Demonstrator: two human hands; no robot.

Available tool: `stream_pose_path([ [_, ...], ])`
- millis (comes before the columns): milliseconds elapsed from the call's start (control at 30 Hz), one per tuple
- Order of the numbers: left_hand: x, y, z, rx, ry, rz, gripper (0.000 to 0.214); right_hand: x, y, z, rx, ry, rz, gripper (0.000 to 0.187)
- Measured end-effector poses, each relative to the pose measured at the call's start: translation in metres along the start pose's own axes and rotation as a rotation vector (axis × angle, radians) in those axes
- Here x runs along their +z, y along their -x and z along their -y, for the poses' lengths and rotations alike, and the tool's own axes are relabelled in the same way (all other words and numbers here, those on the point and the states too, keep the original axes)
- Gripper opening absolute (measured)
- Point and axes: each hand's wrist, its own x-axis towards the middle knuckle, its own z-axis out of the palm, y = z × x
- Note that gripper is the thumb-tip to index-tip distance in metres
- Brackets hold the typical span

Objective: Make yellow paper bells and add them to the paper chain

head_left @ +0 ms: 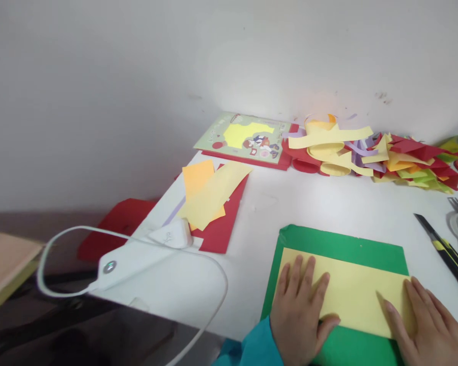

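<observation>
A pale yellow paper strip lies across a green sheet at the front of the white table. My left hand rests flat on the strip's left end, fingers spread. At the strip's right end is my right hand, its fingers stretched out and the thumb apart, touching the paper. Neither hand grips anything. Part of the green sheet is hidden under the strip and my hands.
A black and yellow utility knife lies to the right. Cut red paper and a yellow strip lie left. Behind are a printed pad and curled paper scraps. A white cable loops over the table's left edge.
</observation>
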Motion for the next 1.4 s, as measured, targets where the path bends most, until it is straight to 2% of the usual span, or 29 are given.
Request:
stream_pose_path([
  [200, -0.006, -0.002, 0.002, 0.012, 0.002, 0.047, 0.065, -0.002, -0.002, 0.003, 0.007, 0.056, 0.024, 0.076],
  [367, -0.009, -0.007, 0.003, -0.005, -0.013, 0.038, 0.042, -0.001, -0.001, 0.007, 0.012, 0.144, 0.026, 0.074],
  [467, -0.008, -0.01, 0.001, -0.023, -0.008, 0.017, 0.038, -0.001, -0.001, 0.01, 0.041, 0.147, 0.055, 0.076],
  [667, -0.006, -0.011, -0.002, -0.029, 0.022, -0.007, 0.037, -0.004, -0.002, 0.018, 0.075, 0.123, 0.063, 0.077],
  [1000, -0.001, -0.007, 0.004, 0.101, -0.075, -0.011, 0.046, -0.003, 0.003, 0.02, 0.079, 0.093, 0.073, 0.087],
  [1400, 0.002, -0.007, 0.006, 0.112, -0.032, -0.024, 0.048, -0.001, 0.006, 0.017, 0.079, 0.096, 0.126, 0.085],
])
